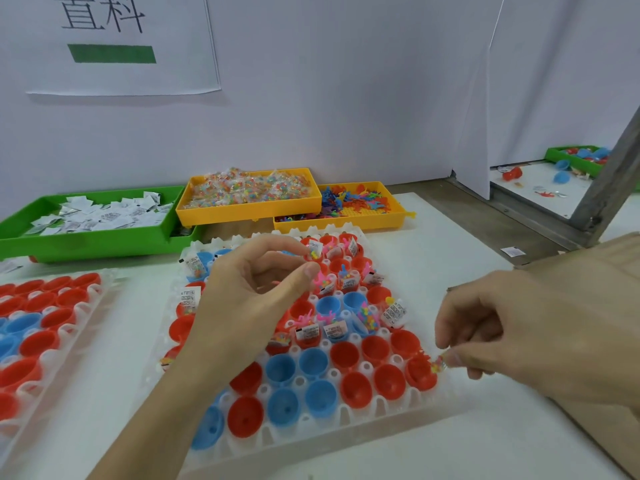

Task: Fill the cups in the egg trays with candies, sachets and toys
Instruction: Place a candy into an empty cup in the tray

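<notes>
Translucent ridged egg tray (346,415); right hand (512,327) fingers pinch crinkly candy packet (439,364); left hand (249,292) fingers curled, empty.

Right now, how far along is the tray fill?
Done: the far rows of the middle egg tray hold sachets, candies and toys. In hand: the right hand pinches a candy packet at the red cup on the tray's right edge; the left hand hovers over the far filled cups. Left: the near red and blue cups look empty, as does the second tray on the left.
</notes>
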